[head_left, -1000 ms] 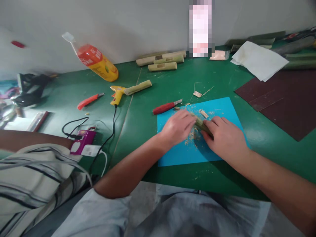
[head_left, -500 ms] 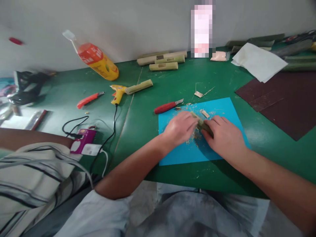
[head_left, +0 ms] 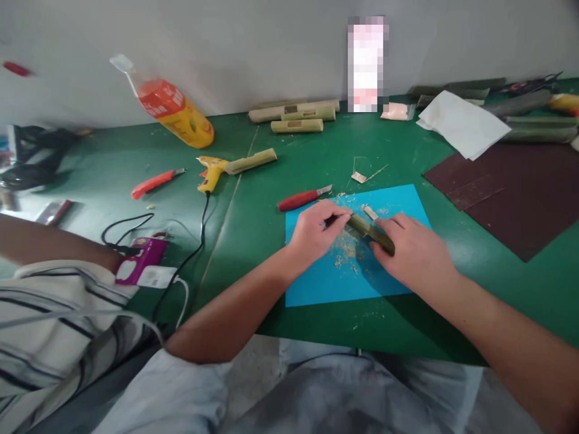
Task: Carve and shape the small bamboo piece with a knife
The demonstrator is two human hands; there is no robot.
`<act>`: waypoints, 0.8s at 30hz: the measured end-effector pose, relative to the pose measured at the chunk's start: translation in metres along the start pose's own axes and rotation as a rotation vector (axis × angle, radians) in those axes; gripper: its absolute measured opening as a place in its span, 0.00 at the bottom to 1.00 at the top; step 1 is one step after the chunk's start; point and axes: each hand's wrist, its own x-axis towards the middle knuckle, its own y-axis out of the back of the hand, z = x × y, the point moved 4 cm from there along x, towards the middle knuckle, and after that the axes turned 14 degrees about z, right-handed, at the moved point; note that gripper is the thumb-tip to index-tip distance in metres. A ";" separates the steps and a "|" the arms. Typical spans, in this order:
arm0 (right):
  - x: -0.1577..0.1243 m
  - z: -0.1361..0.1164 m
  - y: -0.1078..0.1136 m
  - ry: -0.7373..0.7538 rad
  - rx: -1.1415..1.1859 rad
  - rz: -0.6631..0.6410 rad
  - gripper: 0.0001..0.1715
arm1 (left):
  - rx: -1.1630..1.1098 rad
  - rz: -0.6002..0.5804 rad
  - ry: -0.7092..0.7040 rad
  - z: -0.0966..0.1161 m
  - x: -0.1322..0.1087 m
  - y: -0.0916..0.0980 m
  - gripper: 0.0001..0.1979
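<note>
A short green bamboo tube (head_left: 362, 226) lies slantwise over the blue sheet (head_left: 312, 288). My right hand (head_left: 415, 248) is closed around its near right end, with thumb and fingers on both sides. At the far left end, my left hand (head_left: 316, 232) pinches with thumb and forefinger; the fingers hide that tip. Pale shavings (head_left: 346, 254) are scattered on the sheet beneath. Behind the tube lies a small cut bamboo chip (head_left: 370, 212), close to my right fingertips. A red-handled knife (head_left: 299, 200) rests at the sheet's top left corner, blade pointing right.
Left of the sheet are a yellow glue gun (head_left: 210, 173) with a cord, a bamboo piece (head_left: 253, 161) and an orange cutter (head_left: 154, 184). Cut bamboo tubes (head_left: 296, 125) and a drink bottle (head_left: 178, 114) stand along the wall. Another person's striped sleeve (head_left: 67, 301) is at left.
My left hand has shifted left along the bamboo tube to its end, uncovering the tube's middle. My right hand keeps its hold. The whole view has shifted slightly.
</note>
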 end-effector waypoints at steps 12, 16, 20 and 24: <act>-0.003 0.002 0.004 -0.019 -0.007 0.011 0.16 | -0.396 0.052 0.706 -0.011 0.002 -0.003 0.11; -0.004 0.001 0.002 -0.015 0.022 -0.023 0.13 | -0.383 0.043 0.678 -0.012 0.001 -0.004 0.10; -0.004 -0.001 -0.001 -0.018 0.104 -0.024 0.10 | -0.166 0.064 0.425 -0.007 0.002 0.002 0.11; -0.004 -0.003 -0.003 -0.036 0.125 -0.026 0.09 | 0.082 0.006 0.010 0.001 0.004 0.005 0.13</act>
